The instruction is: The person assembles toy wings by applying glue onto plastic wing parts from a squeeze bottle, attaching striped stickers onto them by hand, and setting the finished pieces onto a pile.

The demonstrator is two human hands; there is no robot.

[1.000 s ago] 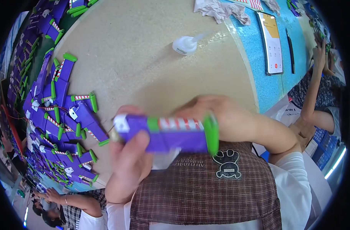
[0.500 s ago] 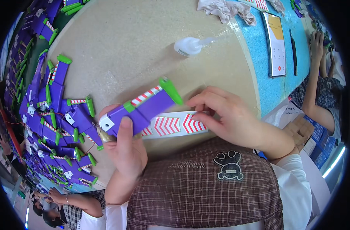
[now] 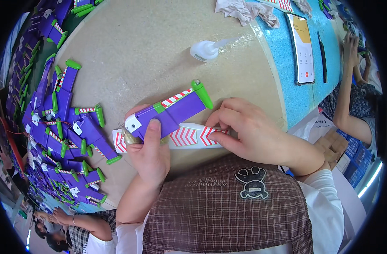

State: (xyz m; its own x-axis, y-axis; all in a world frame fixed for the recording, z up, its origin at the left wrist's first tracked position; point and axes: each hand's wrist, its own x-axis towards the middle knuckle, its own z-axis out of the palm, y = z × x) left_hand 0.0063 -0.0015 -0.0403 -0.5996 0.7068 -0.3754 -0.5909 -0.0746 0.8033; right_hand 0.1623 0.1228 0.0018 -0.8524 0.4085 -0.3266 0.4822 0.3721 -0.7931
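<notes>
My left hand (image 3: 150, 154) is closed around a purple plastic toy wing (image 3: 176, 113), thumb on top. The wing has a green end bar, a red-and-white striped edge and a white corner piece with a hole. It is held tilted above the table, its green end up and to the right. Under it lies a white strip of red chevron stickers (image 3: 183, 138), partly covered by the wing and my left hand. At the strip's right end my right hand (image 3: 250, 132) pinches with thumb and forefinger on a chevron sticker; whether the sticker has lifted is hidden.
Many similar purple-and-green wings (image 3: 64, 101) with thin wires are piled at the left. Beyond my hands lies a small white squeeze bottle (image 3: 204, 51). Crumpled tissue (image 3: 246, 12), a phone (image 3: 301, 48) and a black pen-like stick (image 3: 323, 58) are at the far right. Other people work nearby.
My left hand has moved right and slightly up with the wing, uncovering the strip's left end. My right hand's thumb and forefinger have drawn in onto the strip's right end.
</notes>
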